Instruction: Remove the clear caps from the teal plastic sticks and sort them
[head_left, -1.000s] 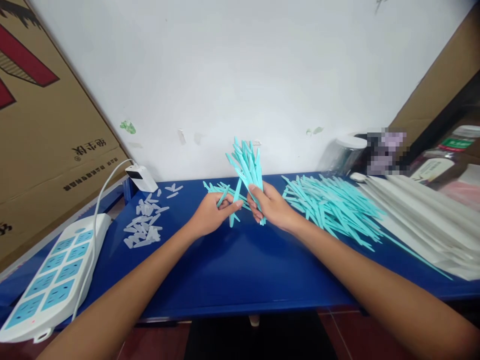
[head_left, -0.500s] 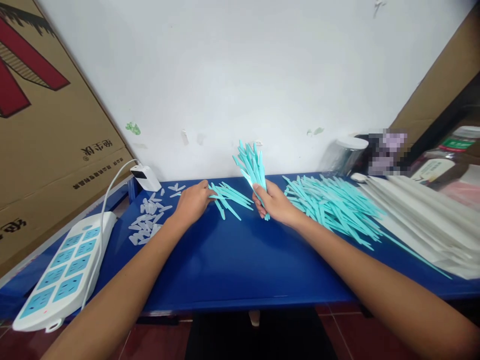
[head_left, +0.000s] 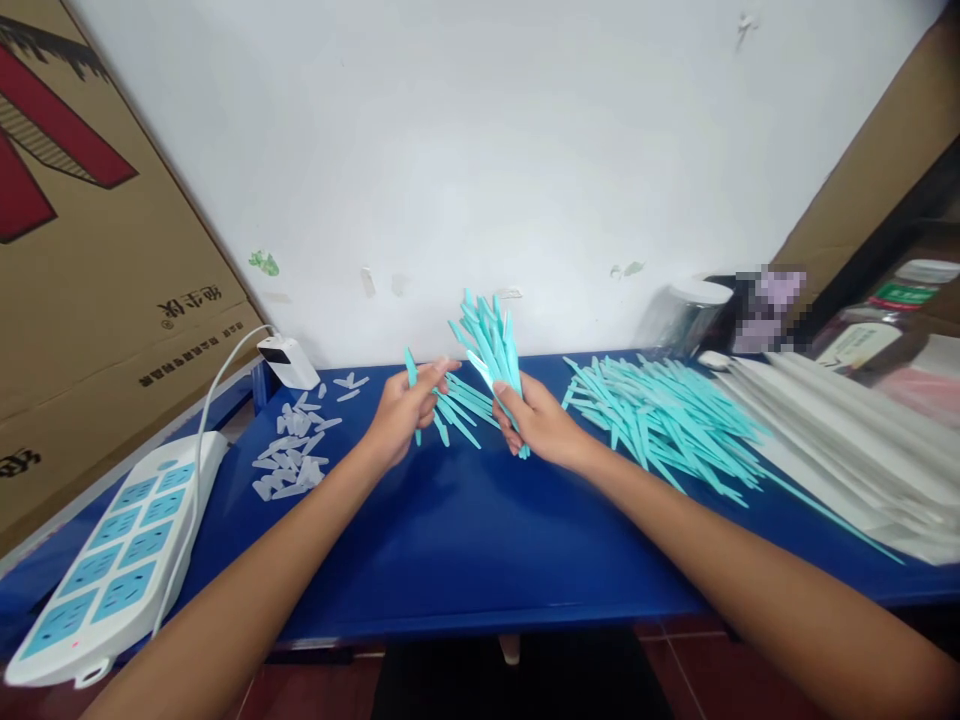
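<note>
My right hand [head_left: 541, 418] is closed around a bundle of slim teal plastic sticks [head_left: 487, 335], which look like eyebrow razors; their upper ends fan out. To its left, my left hand [head_left: 405, 408] grips one teal razor [head_left: 410, 367] held roughly upright, its index finger pointing toward the bundle. Whether anything else is between those fingertips is too small to tell. Several loose razors [head_left: 459, 408] lie on the table between and behind the hands. Right of my right hand spreads a large pile of teal razors [head_left: 667, 420]. Small translucent caps [head_left: 292, 450] lie scattered left of my left hand.
A power strip [head_left: 112, 555] with a cable and a white charger [head_left: 289, 362] sit at the left of the blue table [head_left: 465, 550], by a cardboard box [head_left: 97, 270]. White packaging sleeves [head_left: 847, 440], a lidded jar [head_left: 686, 315] and a bottle [head_left: 877, 320] stand right. The wall [head_left: 480, 150] is behind.
My left hand has lifted a razor off the loose ones and turned it upright, moving nearer the bundle. My right hand keeps its bundle, slightly lower and left.
</note>
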